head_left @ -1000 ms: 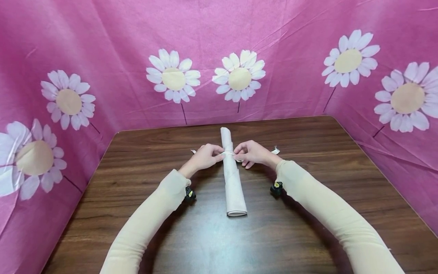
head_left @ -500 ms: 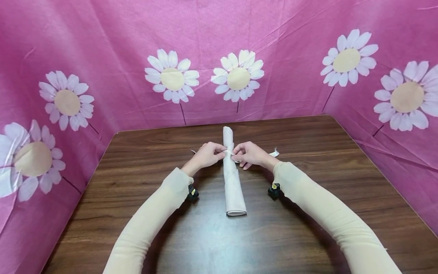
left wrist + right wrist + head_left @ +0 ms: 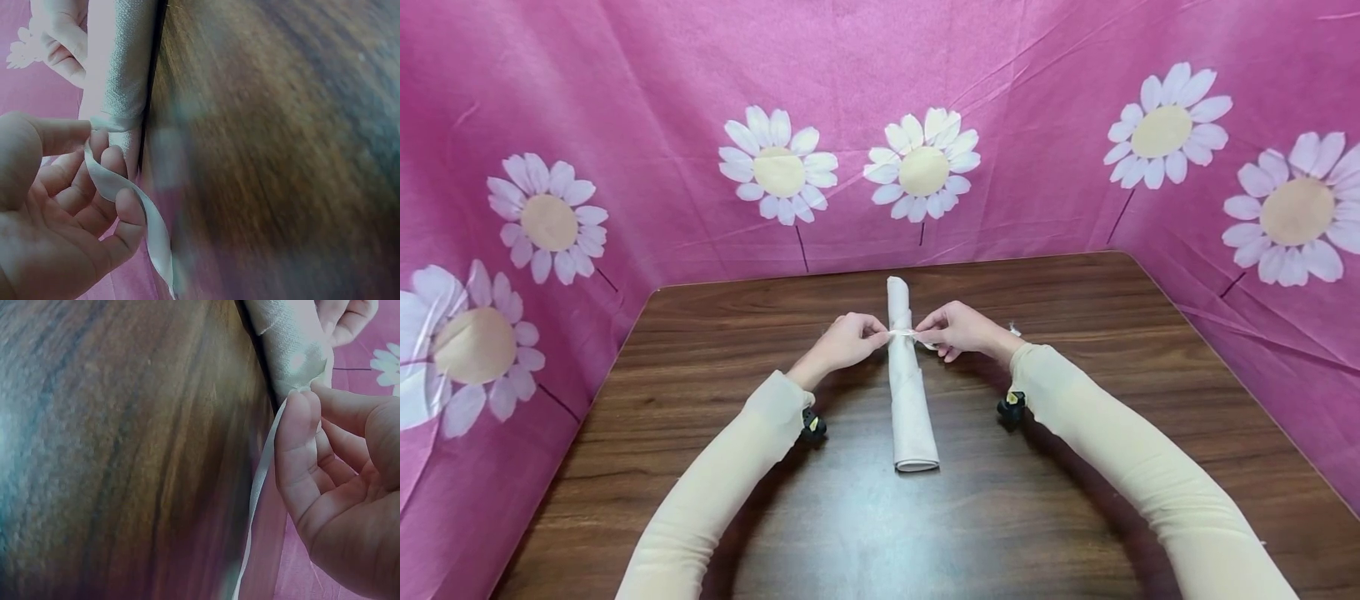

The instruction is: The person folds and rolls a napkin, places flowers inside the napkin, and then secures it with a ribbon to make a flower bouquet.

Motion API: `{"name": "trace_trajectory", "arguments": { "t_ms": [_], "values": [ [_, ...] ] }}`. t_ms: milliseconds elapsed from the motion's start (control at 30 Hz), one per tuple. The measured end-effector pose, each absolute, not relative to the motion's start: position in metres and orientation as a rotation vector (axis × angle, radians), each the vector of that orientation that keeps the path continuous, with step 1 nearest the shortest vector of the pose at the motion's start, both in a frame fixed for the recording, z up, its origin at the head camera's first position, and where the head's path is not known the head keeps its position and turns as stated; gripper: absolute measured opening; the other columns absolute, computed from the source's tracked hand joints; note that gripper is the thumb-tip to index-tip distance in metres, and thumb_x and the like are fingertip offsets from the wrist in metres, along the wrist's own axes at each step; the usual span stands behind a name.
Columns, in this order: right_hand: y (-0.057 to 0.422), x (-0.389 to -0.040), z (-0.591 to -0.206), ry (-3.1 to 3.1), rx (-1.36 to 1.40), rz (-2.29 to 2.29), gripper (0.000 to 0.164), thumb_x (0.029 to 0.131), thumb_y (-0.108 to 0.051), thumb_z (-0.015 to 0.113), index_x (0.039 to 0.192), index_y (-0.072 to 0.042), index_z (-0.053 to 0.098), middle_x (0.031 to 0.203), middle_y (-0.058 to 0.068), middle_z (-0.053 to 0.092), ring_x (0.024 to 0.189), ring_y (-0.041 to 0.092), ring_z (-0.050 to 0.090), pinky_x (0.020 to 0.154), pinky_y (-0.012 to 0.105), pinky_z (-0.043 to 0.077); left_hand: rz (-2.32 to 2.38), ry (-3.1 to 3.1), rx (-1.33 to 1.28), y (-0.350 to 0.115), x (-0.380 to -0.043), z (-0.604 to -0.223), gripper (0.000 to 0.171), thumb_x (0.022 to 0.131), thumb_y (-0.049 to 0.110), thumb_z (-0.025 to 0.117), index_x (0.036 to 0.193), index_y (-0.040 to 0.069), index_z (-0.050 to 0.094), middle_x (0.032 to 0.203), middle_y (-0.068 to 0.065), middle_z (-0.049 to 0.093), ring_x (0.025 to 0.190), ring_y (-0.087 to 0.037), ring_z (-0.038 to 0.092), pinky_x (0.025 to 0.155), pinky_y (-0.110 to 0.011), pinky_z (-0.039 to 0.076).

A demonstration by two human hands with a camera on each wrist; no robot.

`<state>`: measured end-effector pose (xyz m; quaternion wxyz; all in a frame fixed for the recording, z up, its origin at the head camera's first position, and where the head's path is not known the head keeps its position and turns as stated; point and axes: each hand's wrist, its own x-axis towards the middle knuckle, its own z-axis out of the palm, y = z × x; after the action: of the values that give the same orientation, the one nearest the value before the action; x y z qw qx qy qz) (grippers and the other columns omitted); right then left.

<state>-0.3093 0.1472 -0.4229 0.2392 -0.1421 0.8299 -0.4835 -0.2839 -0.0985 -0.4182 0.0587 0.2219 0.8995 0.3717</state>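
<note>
A rolled off-white cloth (image 3: 913,408) lies lengthwise on the brown table, its near end showing the folded layers. A narrow white ribbon (image 3: 159,240) passes around the roll, above its middle in the head view. My left hand (image 3: 850,340), at the roll's left side, pinches the ribbon between thumb and fingers; a loose tail curls down over its fingers in the left wrist view. On the other side my right hand (image 3: 958,327) pinches the ribbon with thumb and index finger, close against the roll. From there another ribbon tail (image 3: 257,487) hangs down in the right wrist view.
The wood-grain table (image 3: 1045,517) extends around the roll on all sides. Behind and beside it hangs a pink curtain (image 3: 857,58) printed with white daisies. A small black device (image 3: 1012,410) sits at the right wrist, and another (image 3: 813,426) at the left.
Both hands have drawn slightly apart, the left going left and the right going right. The ribbon now stretches across the top of the roll between them. The roll has barely shifted.
</note>
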Motion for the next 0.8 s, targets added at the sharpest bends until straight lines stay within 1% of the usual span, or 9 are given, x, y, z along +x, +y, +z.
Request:
{"name": "trace_trajectory", "arguments": {
  "t_ms": [167, 267, 400, 533, 633, 800],
  "values": [
    [0.146, -0.310, -0.425, 2.253, -0.432, -1.310, 0.027, 0.099, -0.013, 0.068, 0.120, 0.004, 0.069, 0.073, 0.007, 0.063, 0.056, 0.012, 0.058, 0.056, 0.032, 0.058, 1.115, 2.759, 0.628, -0.099, -0.286, -0.424, 0.020, 0.099, 0.027, 0.068, 0.098, 0.010, 0.076, 0.068, 0.004, 0.061, 0.061, -0.010, 0.051, 0.061, -0.027, 0.043],
    [0.146, -0.311, -0.426, 2.265, -0.461, -1.283, 0.026, 0.099, -0.012, 0.067, 0.120, 0.004, 0.070, 0.072, 0.006, 0.062, 0.056, 0.012, 0.057, 0.056, 0.033, 0.058, 1.110, 2.782, 0.621, -0.100, -0.287, -0.425, 0.020, 0.098, 0.028, 0.069, 0.094, 0.010, 0.077, 0.066, 0.006, 0.060, 0.060, -0.010, 0.050, 0.060, -0.027, 0.041],
    [0.149, -0.311, -0.427, 2.314, -0.496, -1.213, 0.022, 0.099, -0.012, 0.068, 0.115, 0.001, 0.074, 0.069, 0.006, 0.060, 0.053, 0.012, 0.056, 0.055, 0.035, 0.059, 1.061, 2.794, 0.628, -0.102, -0.286, -0.426, 0.021, 0.096, 0.028, 0.071, 0.090, 0.010, 0.079, 0.065, 0.007, 0.060, 0.061, -0.010, 0.048, 0.062, -0.028, 0.040],
    [0.152, -0.313, -0.428, 2.353, -0.544, -1.145, 0.020, 0.098, -0.014, 0.069, 0.113, -0.003, 0.076, 0.066, 0.005, 0.057, 0.052, 0.013, 0.055, 0.055, 0.037, 0.059, 1.023, 2.778, 0.610, -0.103, -0.286, -0.426, 0.021, 0.096, 0.028, 0.072, 0.090, 0.010, 0.080, 0.062, 0.007, 0.057, 0.060, -0.010, 0.046, 0.061, -0.028, 0.038],
    [0.155, -0.313, -0.429, 2.357, -0.564, -1.127, 0.018, 0.098, -0.014, 0.070, 0.112, -0.006, 0.077, 0.067, 0.006, 0.058, 0.052, 0.013, 0.055, 0.054, 0.037, 0.058, 0.996, 2.751, 0.570, -0.104, -0.286, -0.426, 0.018, 0.096, 0.025, 0.072, 0.093, 0.010, 0.080, 0.064, 0.006, 0.058, 0.062, -0.010, 0.046, 0.062, -0.028, 0.040],
    [0.157, -0.313, -0.433, 2.340, -0.581, -1.133, 0.017, 0.098, -0.014, 0.070, 0.112, -0.012, 0.079, 0.069, 0.005, 0.058, 0.054, 0.014, 0.054, 0.052, 0.034, 0.056, 0.924, 2.742, 0.574, -0.107, -0.288, -0.430, 0.013, 0.097, 0.019, 0.069, 0.102, 0.013, 0.080, 0.078, 0.004, 0.070, 0.069, -0.011, 0.050, 0.071, -0.030, 0.043]
  ]
}}
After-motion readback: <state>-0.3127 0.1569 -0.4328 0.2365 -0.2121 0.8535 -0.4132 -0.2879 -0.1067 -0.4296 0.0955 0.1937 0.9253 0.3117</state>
